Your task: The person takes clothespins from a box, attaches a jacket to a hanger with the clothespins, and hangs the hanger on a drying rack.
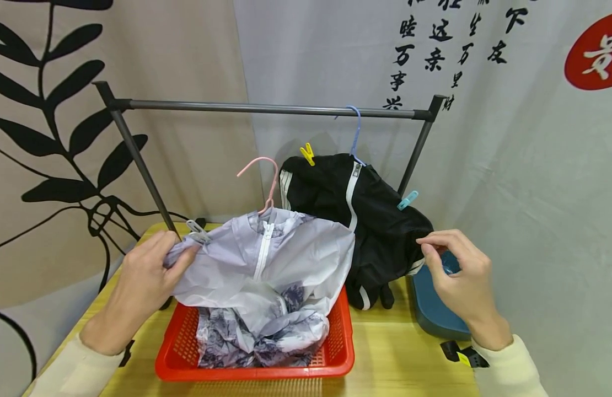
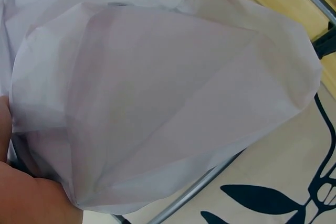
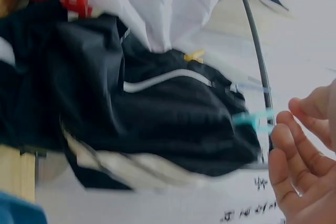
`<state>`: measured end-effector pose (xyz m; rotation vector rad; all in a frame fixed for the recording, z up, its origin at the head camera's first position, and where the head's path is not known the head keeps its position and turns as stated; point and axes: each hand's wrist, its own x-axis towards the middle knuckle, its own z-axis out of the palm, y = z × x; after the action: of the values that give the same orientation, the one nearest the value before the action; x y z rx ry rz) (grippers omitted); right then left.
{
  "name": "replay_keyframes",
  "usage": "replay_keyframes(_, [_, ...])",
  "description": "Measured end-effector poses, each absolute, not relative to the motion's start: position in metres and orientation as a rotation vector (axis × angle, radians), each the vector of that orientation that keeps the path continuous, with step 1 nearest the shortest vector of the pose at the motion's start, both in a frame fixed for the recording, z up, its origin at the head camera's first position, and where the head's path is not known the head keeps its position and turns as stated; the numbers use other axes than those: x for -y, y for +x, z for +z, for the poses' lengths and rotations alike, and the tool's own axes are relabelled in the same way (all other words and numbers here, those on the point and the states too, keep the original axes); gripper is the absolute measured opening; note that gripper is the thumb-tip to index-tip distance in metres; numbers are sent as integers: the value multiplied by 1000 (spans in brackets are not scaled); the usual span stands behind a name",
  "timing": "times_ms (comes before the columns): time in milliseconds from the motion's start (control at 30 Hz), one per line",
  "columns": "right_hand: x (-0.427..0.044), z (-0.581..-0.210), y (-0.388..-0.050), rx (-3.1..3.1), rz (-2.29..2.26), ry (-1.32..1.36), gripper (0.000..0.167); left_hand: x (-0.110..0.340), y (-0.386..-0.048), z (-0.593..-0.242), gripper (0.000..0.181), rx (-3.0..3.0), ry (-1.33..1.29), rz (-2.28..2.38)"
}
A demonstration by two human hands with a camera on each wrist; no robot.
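Note:
A pale lilac and white zip jacket (image 1: 306,242) with a dark pattern on its lower part hangs over a red basket (image 1: 169,353). A pink hanger (image 1: 273,184) rises from its collar, its hook off the rail. My left hand (image 1: 149,275) grips the jacket's left shoulder beside a whitish clothespin (image 1: 198,231). Behind it, a black zip jacket (image 1: 385,220) hangs from the rail on a blue hanger (image 1: 357,132), with a yellow clothespin (image 1: 308,154) and a light blue clothespin (image 1: 408,200) on its shoulders. By its sleeve, my right hand (image 1: 460,275) holds nothing, its fingers loosely bent.
A grey metal rack (image 1: 271,108) stands at the back of the yellow wooden table (image 1: 395,353). To the right, partly behind the right hand, sits a dark blue bin (image 1: 435,309). A printed curtain (image 1: 524,165) hangs behind.

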<state>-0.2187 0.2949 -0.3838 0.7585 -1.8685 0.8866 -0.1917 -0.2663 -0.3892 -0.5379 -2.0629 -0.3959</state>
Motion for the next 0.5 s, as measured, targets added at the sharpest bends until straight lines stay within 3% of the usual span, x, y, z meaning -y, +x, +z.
replay_keyframes(500, [-362,-397,-236,2163,883,362,12,267,-191,-391,68,2098,-526,-416])
